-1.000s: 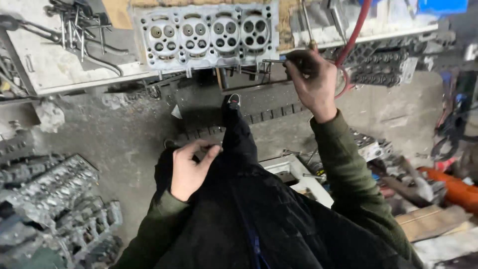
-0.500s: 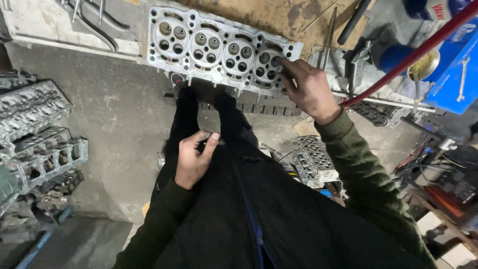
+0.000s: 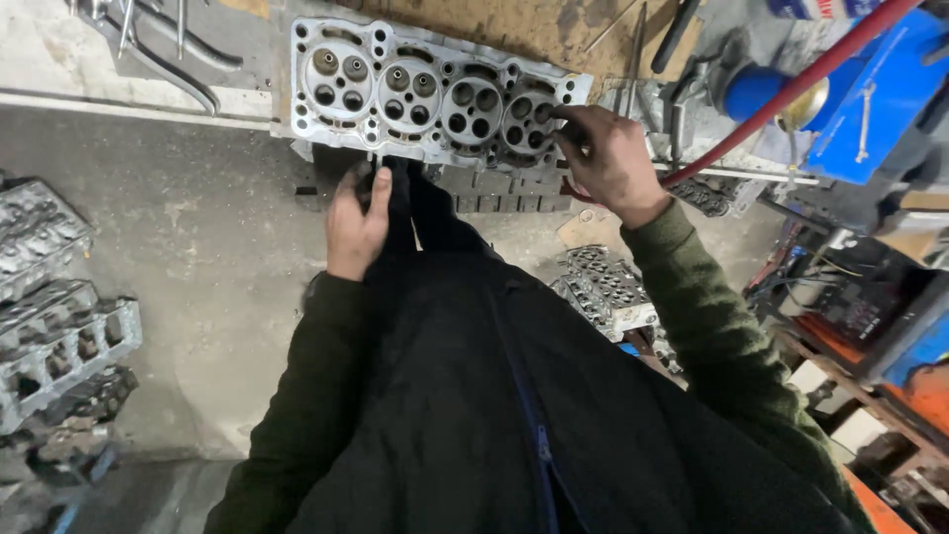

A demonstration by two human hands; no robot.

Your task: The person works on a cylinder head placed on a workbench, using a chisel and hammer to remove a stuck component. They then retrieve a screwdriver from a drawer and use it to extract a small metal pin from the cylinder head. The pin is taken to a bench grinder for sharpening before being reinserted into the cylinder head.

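1. Looking down: aluminium cylinder head (image 3: 435, 94) lies flat at the front edge of the workbench (image 3: 138, 79), valve ports facing up.
2. Right hand (image 3: 608, 158) at the head's right end, fingers curled over the last chamber; pinching something small, too hidden to identify.
3. Left hand (image 3: 358, 213) below the bench edge, just under the head's lower rim, fingers closed loosely against dark clothing; contents, if any, cannot be told.
4. Red hose (image 3: 781, 94) runs diagonally from upper right to behind the right wrist.
5. Further cylinder heads (image 3: 59, 326) stacked on the floor at left; another (image 3: 608, 287) near the right elbow.
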